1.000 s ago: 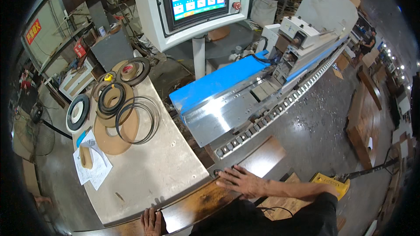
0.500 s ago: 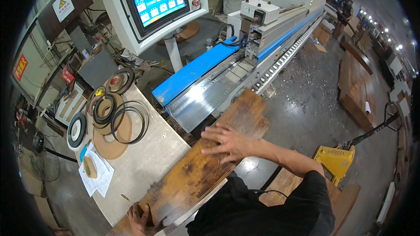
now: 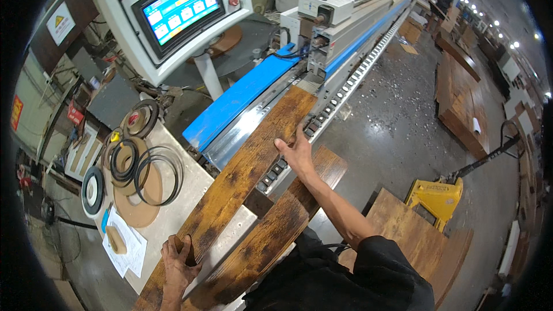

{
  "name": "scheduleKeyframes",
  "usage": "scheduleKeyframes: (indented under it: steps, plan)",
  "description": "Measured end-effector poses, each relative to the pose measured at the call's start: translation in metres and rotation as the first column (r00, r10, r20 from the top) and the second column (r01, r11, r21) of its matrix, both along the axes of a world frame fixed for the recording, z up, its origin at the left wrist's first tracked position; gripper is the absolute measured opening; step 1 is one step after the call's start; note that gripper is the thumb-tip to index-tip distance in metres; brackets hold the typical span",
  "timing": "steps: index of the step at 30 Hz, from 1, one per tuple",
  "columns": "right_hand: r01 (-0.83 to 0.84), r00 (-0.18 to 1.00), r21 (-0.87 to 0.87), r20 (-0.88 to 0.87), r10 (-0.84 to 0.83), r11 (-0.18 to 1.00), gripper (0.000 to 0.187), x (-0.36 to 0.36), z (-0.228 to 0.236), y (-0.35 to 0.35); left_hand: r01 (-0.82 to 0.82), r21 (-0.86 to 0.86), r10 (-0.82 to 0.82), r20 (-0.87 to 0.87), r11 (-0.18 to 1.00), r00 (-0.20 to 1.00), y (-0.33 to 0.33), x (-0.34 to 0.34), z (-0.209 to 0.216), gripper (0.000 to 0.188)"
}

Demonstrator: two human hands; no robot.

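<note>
At the far left, rolls of edge tape (image 3: 135, 164) and papers (image 3: 124, 245) lie on a grey table (image 3: 190, 196). The left hand (image 3: 177, 262) grips the near end of a long brown plank (image 3: 247, 175), fingers curled over its edge. The plank runs diagonally up onto the machine bed (image 3: 253, 118), beside the blue guard (image 3: 242, 95), below the control screen (image 3: 175, 8). The right hand (image 3: 296, 152) rests flat on the plank's right edge, fingers spread, gripping nothing. A second plank (image 3: 276, 227) lies beneath. A yellow pallet jack (image 3: 435, 196) stands at right.
</note>
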State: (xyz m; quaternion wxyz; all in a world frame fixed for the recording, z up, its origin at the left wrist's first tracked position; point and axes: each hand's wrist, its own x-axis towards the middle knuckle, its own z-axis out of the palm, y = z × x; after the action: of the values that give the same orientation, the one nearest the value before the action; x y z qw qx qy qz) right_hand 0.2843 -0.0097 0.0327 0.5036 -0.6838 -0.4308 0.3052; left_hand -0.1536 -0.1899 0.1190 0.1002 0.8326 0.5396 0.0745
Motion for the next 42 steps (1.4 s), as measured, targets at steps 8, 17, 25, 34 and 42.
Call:
scheduleKeyframes:
  steps: [8, 17, 25, 34, 42]
  plan:
    - [0.041, 0.964, -0.08, 0.264, -0.019, 0.996, 0.084, 0.012, -0.022, 0.04, -0.007, -0.106, 0.005, -0.02, 0.994, 1.0, 0.06, 0.002, -0.022, 0.1]
    - [0.065, 0.911, -0.169, 0.412, 0.01, 0.984, 0.08, 0.005, -0.03, 0.085, -0.008, -0.084, 0.006, -0.016, 0.996, 1.0, 0.105, -0.003, -0.059, 0.094]
    - [0.134, 0.876, -0.157, 0.481, -0.043, 0.978, 0.057, 0.009, -0.045, 0.107, 0.141, 0.069, -0.141, -0.002, 0.988, 0.99, 0.127, 0.003, -0.078, 0.075]
    - [0.192, 0.81, -0.064, 0.573, -0.121, 0.979, 0.049, 0.025, -0.059, 0.123, 0.193, 0.238, -0.254, 0.265, 0.952, 0.93, 0.193, 0.116, -0.129, 0.048]
    - [0.169, 0.715, 0.087, 0.675, -0.183, 0.982, 0.05, 0.074, -0.062, 0.149, 0.159, 0.307, -0.251, 0.289, 0.939, 0.924, 0.216, 0.171, -0.135, 0.043]
